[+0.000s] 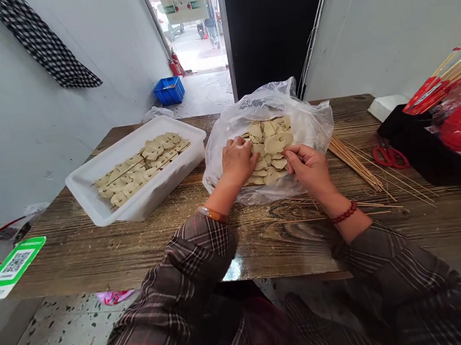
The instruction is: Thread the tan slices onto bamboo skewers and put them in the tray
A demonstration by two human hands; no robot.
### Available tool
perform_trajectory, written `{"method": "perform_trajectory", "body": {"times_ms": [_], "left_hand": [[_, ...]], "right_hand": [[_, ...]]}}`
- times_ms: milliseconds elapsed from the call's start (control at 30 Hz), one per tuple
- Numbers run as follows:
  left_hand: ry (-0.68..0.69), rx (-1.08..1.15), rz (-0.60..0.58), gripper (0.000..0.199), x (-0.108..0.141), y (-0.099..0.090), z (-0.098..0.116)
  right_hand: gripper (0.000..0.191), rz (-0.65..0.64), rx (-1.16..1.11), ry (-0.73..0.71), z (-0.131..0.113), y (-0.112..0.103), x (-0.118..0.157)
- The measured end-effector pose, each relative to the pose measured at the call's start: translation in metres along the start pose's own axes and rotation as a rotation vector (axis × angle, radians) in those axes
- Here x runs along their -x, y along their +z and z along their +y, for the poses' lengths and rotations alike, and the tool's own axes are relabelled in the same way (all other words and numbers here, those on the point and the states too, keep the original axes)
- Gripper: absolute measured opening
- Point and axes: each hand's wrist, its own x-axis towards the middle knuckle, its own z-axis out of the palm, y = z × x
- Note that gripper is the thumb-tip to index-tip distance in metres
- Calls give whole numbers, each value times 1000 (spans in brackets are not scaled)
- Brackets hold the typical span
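Got just the one head cam feed on my end, so I'm looking out from the wearer's head, facing forward and tipped down over the wooden table (111, 253). Plaid sleeves (158, 306) come in from the bottom edge, super close, with the left hand (237, 161) and right hand (311, 170) a bit farther off, around mid-frame. Pretty wide view too: left wall (3, 125), right wall (396, 29), floor (61, 327) below the near edge, doorway (196, 44) way off up top.
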Motion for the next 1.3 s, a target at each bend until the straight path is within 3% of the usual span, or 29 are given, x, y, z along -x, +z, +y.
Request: {"method": "perform_trajectory", "body": {"times_ms": [267,400,567,700,800,967,1100,1300], "left_hand": [[65,-72,-3,19,-5,9,9],[29,67,10,15,-11,10,10],[-262,653,105,6,-8,-8,-2],[-568,1282,-15,20,16,-27,-17],[-676,1469,-62,27,36,-32,-27],[-625,1508,39,30,51,-30,-34],[-584,1431,4,35,53,-25,-34],[-470,910,-12,28,53,-16,-41]], "right_hand": [[29,-42,37,-24,2,2,2],[29,-29,6,-18,-4,1,2],[30,-36,5,-23,-9,1,3],[29,-73,8,-40,-6,2,7],[28,-138,10,-60,-5,5,12],[25,-257,55,-55,-12,8,20],[24,-293,104,-52,-12,9,23],[23,-286,128,-49,-7,7,23]]}}
